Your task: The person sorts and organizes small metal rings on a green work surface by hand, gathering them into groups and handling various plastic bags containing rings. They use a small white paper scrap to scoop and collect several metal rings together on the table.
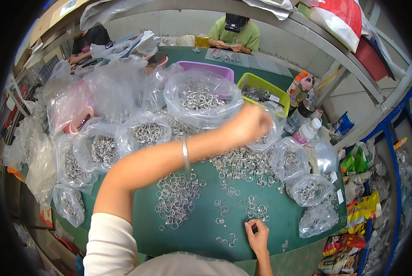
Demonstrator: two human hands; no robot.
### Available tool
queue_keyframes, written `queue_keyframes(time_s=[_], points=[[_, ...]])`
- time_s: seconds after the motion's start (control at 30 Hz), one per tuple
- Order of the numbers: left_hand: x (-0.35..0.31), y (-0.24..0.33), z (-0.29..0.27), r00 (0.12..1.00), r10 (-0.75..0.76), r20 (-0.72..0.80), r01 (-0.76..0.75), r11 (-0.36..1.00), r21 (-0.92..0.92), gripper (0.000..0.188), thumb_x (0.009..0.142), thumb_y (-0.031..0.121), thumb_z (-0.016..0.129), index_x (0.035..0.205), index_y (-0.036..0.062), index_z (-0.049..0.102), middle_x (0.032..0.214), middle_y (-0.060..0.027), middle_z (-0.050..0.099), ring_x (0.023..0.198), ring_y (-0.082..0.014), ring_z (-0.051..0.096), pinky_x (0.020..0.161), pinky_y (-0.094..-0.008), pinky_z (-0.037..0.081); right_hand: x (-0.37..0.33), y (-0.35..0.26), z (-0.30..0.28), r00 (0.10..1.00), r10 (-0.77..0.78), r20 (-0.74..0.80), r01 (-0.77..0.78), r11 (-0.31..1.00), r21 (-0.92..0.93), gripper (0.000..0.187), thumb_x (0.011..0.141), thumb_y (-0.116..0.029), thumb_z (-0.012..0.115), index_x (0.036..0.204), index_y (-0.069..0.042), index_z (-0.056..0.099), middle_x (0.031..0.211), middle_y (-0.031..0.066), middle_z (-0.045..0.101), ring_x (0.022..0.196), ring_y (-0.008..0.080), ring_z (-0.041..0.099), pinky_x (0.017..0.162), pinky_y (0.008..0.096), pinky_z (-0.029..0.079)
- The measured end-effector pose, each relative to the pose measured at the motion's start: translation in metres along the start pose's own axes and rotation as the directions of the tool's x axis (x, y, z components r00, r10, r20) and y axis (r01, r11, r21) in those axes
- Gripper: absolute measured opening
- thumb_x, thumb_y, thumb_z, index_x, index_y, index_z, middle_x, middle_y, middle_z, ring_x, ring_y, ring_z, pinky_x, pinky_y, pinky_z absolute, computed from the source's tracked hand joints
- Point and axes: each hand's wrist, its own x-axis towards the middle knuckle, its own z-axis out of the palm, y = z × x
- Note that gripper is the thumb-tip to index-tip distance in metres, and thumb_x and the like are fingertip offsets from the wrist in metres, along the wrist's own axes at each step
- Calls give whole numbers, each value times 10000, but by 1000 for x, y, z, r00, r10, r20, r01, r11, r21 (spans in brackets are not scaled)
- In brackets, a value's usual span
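Observation:
My left arm reaches across the table, a bangle on its wrist. The left hand (253,125) is blurred by motion above a clear plastic bag (271,140) of small metal pieces at the right; its fingers do not show clearly. Close to the front edge, my right hand (257,235) has its thumb and fingertips pinched together; what they hold, if anything, is too small to make out. Just beyond it lies a small cluster of silver rings (257,210). A bigger pile of rings (178,200) spreads to the left, and another heap (243,168) lies beneath my left forearm.
Open plastic bags of rings (201,96) line the green table (146,230). Behind them stand a purple bin (206,68) and a lime-green bin (264,83). Bottles (307,131) crowd the right side. Across the table, a person in green (236,37) handles small parts.

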Motion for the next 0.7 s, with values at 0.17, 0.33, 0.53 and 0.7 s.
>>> queue_keyframes(time_s=[0.17, 0.33, 0.53, 0.7], points=[[37, -31, -59, 896, -247, -369, 322, 934, 157, 456, 851, 101, 572, 1274, -16, 448, 794, -149, 672, 707, -219, 667, 652, -325, 518, 5, -3, 0, 999, -26, -41, 26, 1000, -18, 212, 777, -53, 692, 684, -4, 507, 617, 67, 553, 557, 112, 492, 533, 261, 407], [-23, 9, -34, 961, -98, -260, 85, 994, -61, 450, 862, 47, 563, 1289, 8, 426, 974, -160, 650, 752, -209, 648, 676, -314, 509, -4, 4, -8, 991, 128, 32, -130, 987, 99, 281, 889, -108, 553, 633, -8, 494, 625, 46, 544, 591, 104, 500, 561, 258, 401], [-141, 50, 3, 981, -142, 129, 156, 982, -105, 259, 843, 40, 612, 1101, 15, 605, 1007, -114, 634, 809, -196, 630, 705, -289, 501, 7, -52, -9, 883, 67, 464, -468, 94, 878, 244, 915, -148, 523, 1122, -18, 521, 770, 32, 481, 721, 157, 453, 672, 278, 369], [-198, 69, 48, 943, -241, 228, 324, 816, -479, 296, 819, 31, 636, 1113, 30, 611, 1025, -96, 621, 886, -194, 608, 772, -305, 486, -2, -81, 8, 744, -193, 640, -661, -361, 658, 322, 954, -227, 430, 1202, -42, 519, 709, -4, 377, 671, 147, 365, 626, 274, 311]])
